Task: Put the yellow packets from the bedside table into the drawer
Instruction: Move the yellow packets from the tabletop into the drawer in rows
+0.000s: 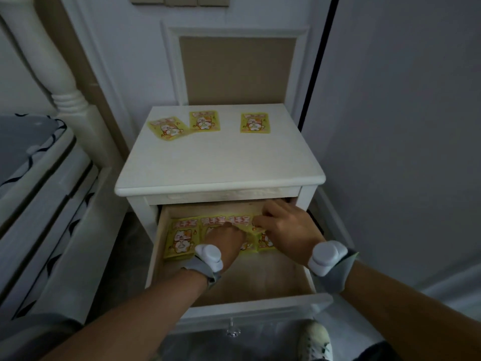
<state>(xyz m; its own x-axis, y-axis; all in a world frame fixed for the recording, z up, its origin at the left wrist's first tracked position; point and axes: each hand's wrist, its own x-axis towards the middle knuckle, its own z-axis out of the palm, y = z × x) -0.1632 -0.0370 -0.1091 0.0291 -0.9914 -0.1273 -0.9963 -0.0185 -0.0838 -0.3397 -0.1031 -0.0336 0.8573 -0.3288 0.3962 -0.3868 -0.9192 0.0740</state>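
Note:
Three yellow packets lie at the back of the white bedside table [221,162]: a tilted one [168,128] at the left, one [205,121] beside it, one [255,123] further right. The drawer [260,280] below is pulled out, with several yellow packets in a row at its back; the leftmost [182,238] shows fully. My left hand [225,242] rests flat on the middle packets. My right hand [283,225] has its fingers closed on a packet [256,227] at the right end of the row. Both hands hide much of the row.
A bed with a white post [52,61] and dark patterned bedding [33,149] stands close on the left. A grey wall [403,126] is on the right. A clear knob [231,332] sticks out of the drawer front, with my shoe [315,342] on the floor beside it.

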